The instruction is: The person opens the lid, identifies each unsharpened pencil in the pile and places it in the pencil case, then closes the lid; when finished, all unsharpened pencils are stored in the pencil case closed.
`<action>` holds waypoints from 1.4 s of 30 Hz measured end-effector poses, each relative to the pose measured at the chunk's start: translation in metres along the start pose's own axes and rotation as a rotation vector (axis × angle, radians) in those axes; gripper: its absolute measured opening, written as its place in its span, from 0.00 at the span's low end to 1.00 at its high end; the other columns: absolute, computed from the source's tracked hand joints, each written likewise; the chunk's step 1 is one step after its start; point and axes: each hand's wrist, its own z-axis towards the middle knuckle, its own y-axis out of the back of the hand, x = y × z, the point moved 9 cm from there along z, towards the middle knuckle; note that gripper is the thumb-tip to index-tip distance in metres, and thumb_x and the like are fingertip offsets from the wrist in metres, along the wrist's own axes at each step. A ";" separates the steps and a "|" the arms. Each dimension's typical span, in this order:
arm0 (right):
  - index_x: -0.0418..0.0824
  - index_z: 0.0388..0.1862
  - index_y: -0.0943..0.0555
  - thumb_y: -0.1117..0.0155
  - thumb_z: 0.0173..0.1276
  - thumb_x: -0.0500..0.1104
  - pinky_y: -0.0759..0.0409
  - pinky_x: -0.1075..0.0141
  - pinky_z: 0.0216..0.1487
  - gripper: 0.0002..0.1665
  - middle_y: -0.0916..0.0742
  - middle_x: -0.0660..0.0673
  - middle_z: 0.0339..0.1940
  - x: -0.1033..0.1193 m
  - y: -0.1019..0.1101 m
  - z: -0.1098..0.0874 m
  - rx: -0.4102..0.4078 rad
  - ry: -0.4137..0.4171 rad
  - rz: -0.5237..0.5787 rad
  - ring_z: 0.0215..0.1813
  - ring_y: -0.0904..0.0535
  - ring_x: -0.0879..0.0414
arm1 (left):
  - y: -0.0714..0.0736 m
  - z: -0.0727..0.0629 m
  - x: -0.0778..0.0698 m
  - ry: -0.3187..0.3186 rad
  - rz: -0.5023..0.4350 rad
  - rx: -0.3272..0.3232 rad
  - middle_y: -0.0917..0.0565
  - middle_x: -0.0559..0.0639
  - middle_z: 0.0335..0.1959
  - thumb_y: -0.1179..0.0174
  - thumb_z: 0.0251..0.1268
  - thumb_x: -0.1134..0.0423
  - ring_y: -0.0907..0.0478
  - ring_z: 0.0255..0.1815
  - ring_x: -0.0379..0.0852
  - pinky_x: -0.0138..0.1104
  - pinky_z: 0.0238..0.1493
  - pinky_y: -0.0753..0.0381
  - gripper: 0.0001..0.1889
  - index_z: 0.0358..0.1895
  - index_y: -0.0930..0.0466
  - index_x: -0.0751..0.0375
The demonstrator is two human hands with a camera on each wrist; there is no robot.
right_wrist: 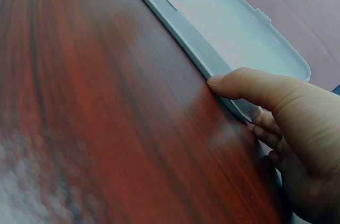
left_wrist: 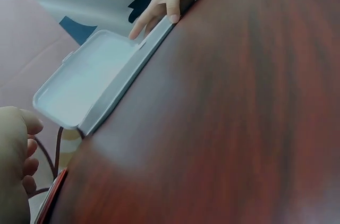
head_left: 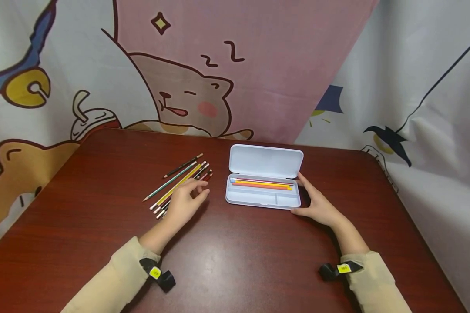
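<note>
A pale blue pencil case (head_left: pixel 250 201) stands open on the table, its lid (head_left: pixel 266 161) tilted up at the back. Several pencils, among them an orange pencil (head_left: pixel 258 187), lie lengthwise in its rear compartment. At the case's right end my right hand (head_left: pixel 322 208) grips it, thumb (right_wrist: pixel 239 83) on the front edge and fingers behind. My left hand (head_left: pixel 185 202) hovers over the right side of a loose pencil bunch, fingers loosely bent, with nothing seen in them. A teal pencil (head_left: pixel 169 181) and a yellow pencil (head_left: pixel 178 185) are in that bunch; the hand covers part of it.
A dark green pencil (head_left: pixel 183 165) lies at the back of the bunch. The reddish-brown table (head_left: pixel 235 261) ends at a printed cloth (head_left: pixel 274 87) hanging behind it. Each sleeve carries a strapped black wrist camera (head_left: pixel 166 280).
</note>
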 end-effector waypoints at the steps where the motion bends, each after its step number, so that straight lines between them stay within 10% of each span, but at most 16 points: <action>1: 0.47 0.79 0.58 0.22 0.51 0.44 0.52 0.40 0.66 0.67 0.34 0.34 0.69 0.000 0.000 0.000 0.003 -0.004 0.000 0.69 0.44 0.41 | 0.004 -0.002 0.001 0.002 -0.002 -0.002 0.24 0.44 0.24 0.31 0.54 0.72 0.31 0.21 0.40 0.31 0.23 0.32 0.08 0.38 0.15 0.68; 15: 0.48 0.79 0.58 0.22 0.51 0.42 0.53 0.40 0.67 0.67 0.34 0.35 0.69 0.002 0.001 0.000 0.007 -0.005 0.009 0.70 0.45 0.42 | 0.070 -0.030 0.030 0.054 0.038 -0.052 0.25 0.44 0.24 0.30 0.48 0.77 0.30 0.24 0.38 0.24 0.25 0.32 0.11 0.38 0.15 0.69; 21: 0.33 0.77 0.57 0.24 0.51 0.34 0.53 0.38 0.66 0.64 0.35 0.28 0.67 0.035 0.005 -0.004 0.011 -0.005 0.029 0.68 0.45 0.36 | 0.092 -0.042 0.042 0.083 0.074 -0.036 0.23 0.44 0.26 0.30 0.48 0.78 0.28 0.23 0.37 0.23 0.23 0.31 0.12 0.39 0.16 0.69; 35: 0.30 0.75 0.57 0.26 0.51 0.32 0.54 0.38 0.66 0.62 0.35 0.25 0.66 0.043 0.006 -0.006 0.016 -0.004 0.029 0.67 0.45 0.34 | 0.106 -0.055 0.058 0.121 0.191 0.035 0.23 0.45 0.24 0.30 0.46 0.78 0.27 0.25 0.38 0.23 0.27 0.30 0.11 0.35 0.15 0.67; 42: 0.43 0.78 0.58 0.22 0.51 0.40 0.52 0.40 0.66 0.67 0.35 0.33 0.69 0.003 0.000 -0.001 0.003 -0.008 0.000 0.69 0.44 0.41 | 0.103 -0.055 0.062 0.144 0.238 0.069 0.23 0.43 0.24 0.30 0.44 0.78 0.27 0.26 0.40 0.25 0.28 0.31 0.11 0.32 0.15 0.64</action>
